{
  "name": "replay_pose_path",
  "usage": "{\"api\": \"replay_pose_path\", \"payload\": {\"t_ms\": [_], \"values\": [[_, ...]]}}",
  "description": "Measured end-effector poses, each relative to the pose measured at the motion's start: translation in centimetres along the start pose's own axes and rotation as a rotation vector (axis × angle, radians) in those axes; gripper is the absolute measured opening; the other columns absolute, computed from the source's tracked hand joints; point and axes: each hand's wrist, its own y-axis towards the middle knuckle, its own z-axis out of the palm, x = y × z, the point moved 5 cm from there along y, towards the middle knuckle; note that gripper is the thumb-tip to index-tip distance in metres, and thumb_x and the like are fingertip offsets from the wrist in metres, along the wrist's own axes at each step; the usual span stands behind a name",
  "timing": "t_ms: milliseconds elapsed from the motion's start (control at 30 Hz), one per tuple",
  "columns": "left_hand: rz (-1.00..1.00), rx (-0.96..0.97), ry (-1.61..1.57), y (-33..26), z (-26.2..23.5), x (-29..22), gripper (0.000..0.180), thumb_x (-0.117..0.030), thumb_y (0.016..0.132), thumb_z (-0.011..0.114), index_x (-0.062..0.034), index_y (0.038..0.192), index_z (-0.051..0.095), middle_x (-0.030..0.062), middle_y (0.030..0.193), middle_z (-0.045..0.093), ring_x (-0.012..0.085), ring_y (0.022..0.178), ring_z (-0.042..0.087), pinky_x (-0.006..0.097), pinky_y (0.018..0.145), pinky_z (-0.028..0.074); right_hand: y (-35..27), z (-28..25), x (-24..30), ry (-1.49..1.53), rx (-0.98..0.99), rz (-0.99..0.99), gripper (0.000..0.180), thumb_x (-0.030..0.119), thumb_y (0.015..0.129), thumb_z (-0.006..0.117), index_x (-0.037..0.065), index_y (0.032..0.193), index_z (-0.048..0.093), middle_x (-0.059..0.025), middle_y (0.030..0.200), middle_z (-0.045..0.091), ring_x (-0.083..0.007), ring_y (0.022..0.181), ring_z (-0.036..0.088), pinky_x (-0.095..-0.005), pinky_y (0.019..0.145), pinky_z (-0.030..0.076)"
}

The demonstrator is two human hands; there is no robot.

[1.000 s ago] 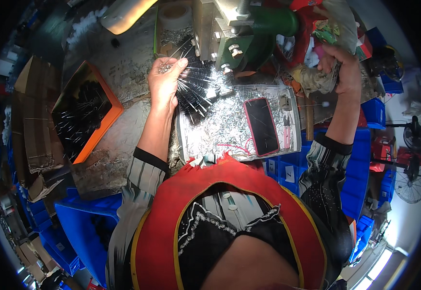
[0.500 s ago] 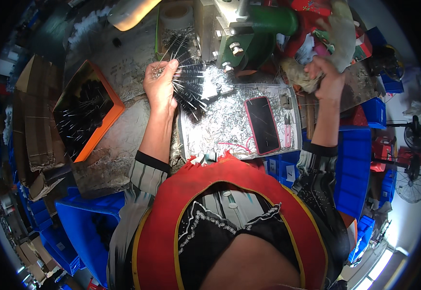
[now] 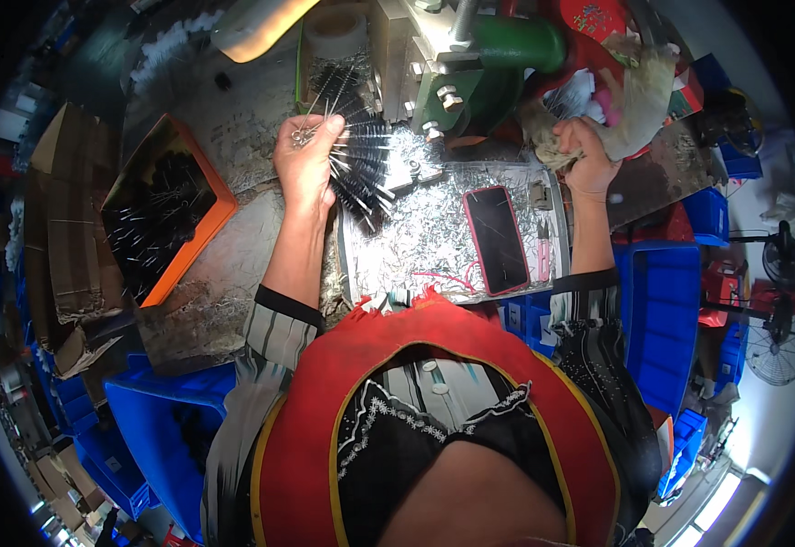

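Note:
Fanned out from my left hand (image 3: 304, 166) is a bunch of small black-bristled wire brushes (image 3: 359, 157), their looped wire ends pinched under the thumb. The bristled ends spread rightward beside the metal parts of a green bench machine (image 3: 498, 46). On the far right my right hand (image 3: 589, 159) is closed on a crumpled beige cloth (image 3: 543, 137); whether something lies inside the cloth is hidden. Left of my left hand, an orange-edged box (image 3: 199, 242) holds many more such brushes.
A tray strewn with metal bits (image 3: 407, 246) lies in front of me, with a red-cased phone (image 3: 496, 239) on it. Blue bins (image 3: 662, 319) stand at both sides. A lamp (image 3: 261, 27) hangs over the far edge, and a cardboard box (image 3: 74, 219) is at the left.
My right hand has moved left and slightly nearer, with the beige cloth shifting along. My left hand has barely moved and keeps its grip on the brushes.

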Motion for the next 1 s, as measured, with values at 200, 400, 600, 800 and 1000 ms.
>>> {"api": "replay_pose_path", "payload": {"t_ms": [200,400,600,800,1000], "values": [[0.008,0.078,-0.061,-0.6,-0.1,-0.2,0.027,0.003,0.073,0.068,-0.0011,0.092,0.050,0.0102,0.077,0.061,0.0156,0.068,0.061,0.024,0.061,0.053,1.7,-0.6,1.5,-0.130,0.060,0.280,0.016,0.006,0.071,0.057,-0.001,0.057,0.051,-0.0091,0.048,0.047,-0.0205,0.045,0.049,-0.0328,0.054,0.044],[0.001,0.014,-0.154,-0.5,-0.9,0.6,0.025,0.002,0.074,0.067,-0.0028,0.090,0.049,0.0100,0.080,0.060,0.0174,0.072,0.062,0.025,0.064,0.054,4.7,0.7,5.2,-0.268,0.132,0.463,0.017,0.011,0.073,0.059,0.002,0.061,0.051,-0.0065,0.048,0.043,-0.0181,0.044,0.046,-0.0316,0.052,0.042],[0.039,0.030,-0.096,-0.2,-0.6,0.6,0.025,0.002,0.075,0.067,-0.0016,0.091,0.048,0.0123,0.082,0.060,0.0179,0.072,0.062,0.026,0.065,0.054,5.4,1.7,5.9,-0.287,0.148,0.566,0.016,0.011,0.074,0.059,0.006,0.062,0.049,-0.0021,0.048,0.038,-0.0144,0.041,0.041,-0.0314,0.050,0.040],[0.045,0.012,-0.089,-0.4,-0.7,0.3,0.026,0.000,0.075,0.068,-0.0017,0.091,0.047,0.0111,0.080,0.060,0.0181,0.071,0.062,0.026,0.065,0.053,1.4,-1.1,0.9,-0.029,0.048,0.071,0.007,0.002,0.076,0.057,-0.003,0.072,0.056,-0.0079,0.052,0.050,-0.0161,0.043,0.048,-0.0314,0.052,0.046],[0.125,0.019,-0.081,-0.5,-0.6,0.1,0.023,0.004,0.077,0.064,0.0000,0.091,0.046,0.0136,0.083,0.060,0.0201,0.075,0.064,0.027,0.068,0.054,0.4,-0.6,-0.3,-0.012,0.006,0.190,0.004,-0.002,0.072,0.055,-0.004,0.069,0.055,-0.0083,0.052,0.049,-0.0188,0.048,0.051,-0.0329,0.055,0.046]]}}
